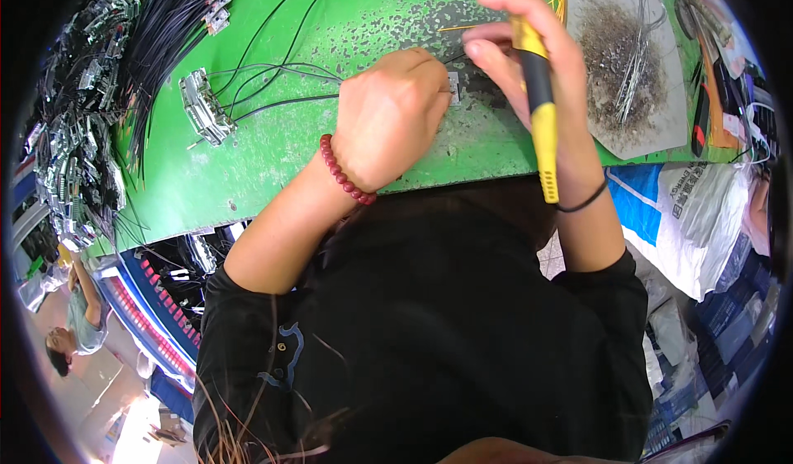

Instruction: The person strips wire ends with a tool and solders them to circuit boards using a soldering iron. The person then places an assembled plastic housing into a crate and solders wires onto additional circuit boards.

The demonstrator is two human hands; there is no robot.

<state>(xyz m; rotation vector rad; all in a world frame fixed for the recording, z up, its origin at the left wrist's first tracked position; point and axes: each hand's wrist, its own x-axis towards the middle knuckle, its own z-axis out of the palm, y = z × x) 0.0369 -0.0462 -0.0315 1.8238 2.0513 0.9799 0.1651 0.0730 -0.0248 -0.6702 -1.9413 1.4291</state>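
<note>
My left hand (392, 109), with a dark red bead bracelet, is closed, its knuckles up, over the green work table (273, 146). A small silvery metal piece (453, 88) shows at its fingertips, and dark grey cables (289, 100) run out from under the hand to the left. What exactly the fingers pinch is mostly hidden. My right hand (553, 67) is closed around a soldering iron (538, 84) with a yellow and black handle, its tip end pointing away from me. A thin yellow wire (457, 28) lies near the right fingertips.
Metal connector shells (206, 107) sit left of my hand. Bundled black cables (169, 38) and a heap of metal parts (78, 133) fill the far left. At right are a residue-covered grey board (595, 125), hand tools (700, 117) and a white sack (702, 233). Another person (78, 323) is at lower left.
</note>
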